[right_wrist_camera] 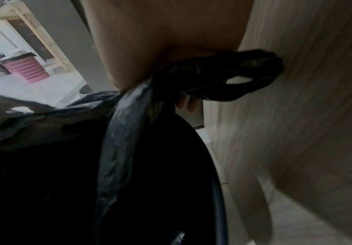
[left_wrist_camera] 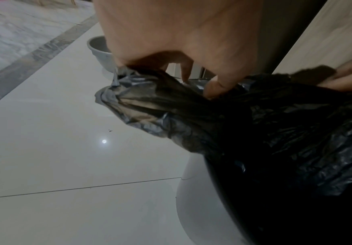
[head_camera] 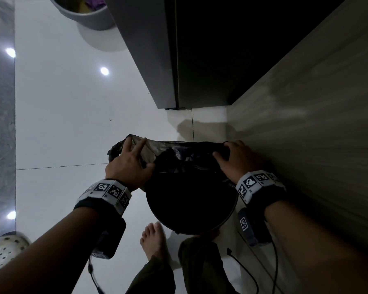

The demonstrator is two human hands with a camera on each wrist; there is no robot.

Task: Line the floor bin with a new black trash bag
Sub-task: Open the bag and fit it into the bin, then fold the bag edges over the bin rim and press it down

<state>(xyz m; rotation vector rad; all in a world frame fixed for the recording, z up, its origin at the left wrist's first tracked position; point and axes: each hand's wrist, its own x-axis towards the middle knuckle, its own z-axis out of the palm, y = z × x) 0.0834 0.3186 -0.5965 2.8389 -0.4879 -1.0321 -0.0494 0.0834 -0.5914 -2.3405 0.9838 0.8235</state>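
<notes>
Thin, limp and slippery, the black trash bag (head_camera: 179, 158) is best held at its mouth, where the left hand (head_camera: 130, 164) pinches the left edge and the right hand (head_camera: 236, 158) grips the right edge over the floor bin (head_camera: 232, 213).

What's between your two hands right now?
Between the left hand and the right hand the black trash bag stretches, gripped at both ends above the black bin; the head view shows it.

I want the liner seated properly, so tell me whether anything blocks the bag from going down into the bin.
Nothing visible does. The left hand and right hand hold the crinkled black plastic trash bag stretched over the round dark floor bin, whose dark interior cannot be checked.
</notes>
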